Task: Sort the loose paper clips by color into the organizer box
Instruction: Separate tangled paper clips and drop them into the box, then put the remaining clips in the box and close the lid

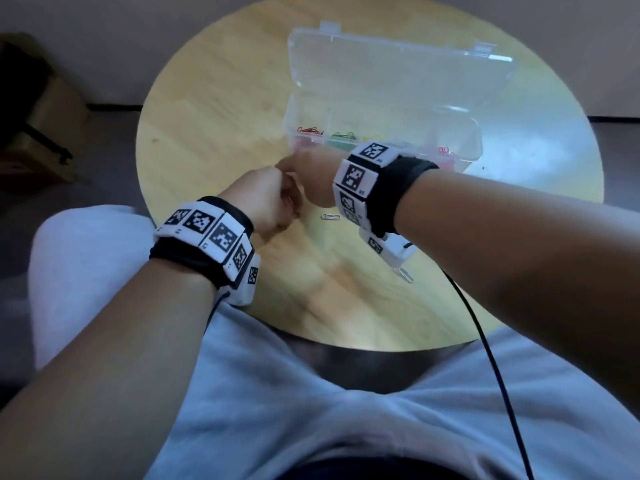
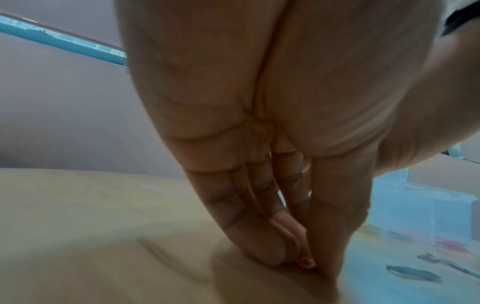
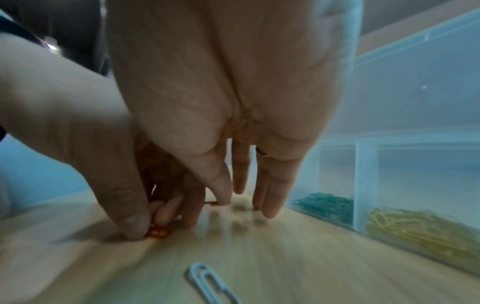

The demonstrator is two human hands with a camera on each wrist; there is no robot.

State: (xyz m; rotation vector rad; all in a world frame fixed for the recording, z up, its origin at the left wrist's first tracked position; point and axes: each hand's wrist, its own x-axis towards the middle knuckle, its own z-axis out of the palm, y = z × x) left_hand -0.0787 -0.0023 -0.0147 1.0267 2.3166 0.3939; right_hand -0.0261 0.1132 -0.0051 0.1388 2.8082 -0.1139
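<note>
Open organizer box [image 1: 381,109] blocks far side, bare table [image 1: 207,126] left, white clip [image 1: 330,216] near front

A round wooden table [image 1: 207,109] with a pale yellow top stands on a dark grey floor [image 1: 110,140]. A plain light wall [image 1: 121,32] runs behind it. At the left, a brown cardboard box [image 1: 38,112] sits in shadow.
</note>
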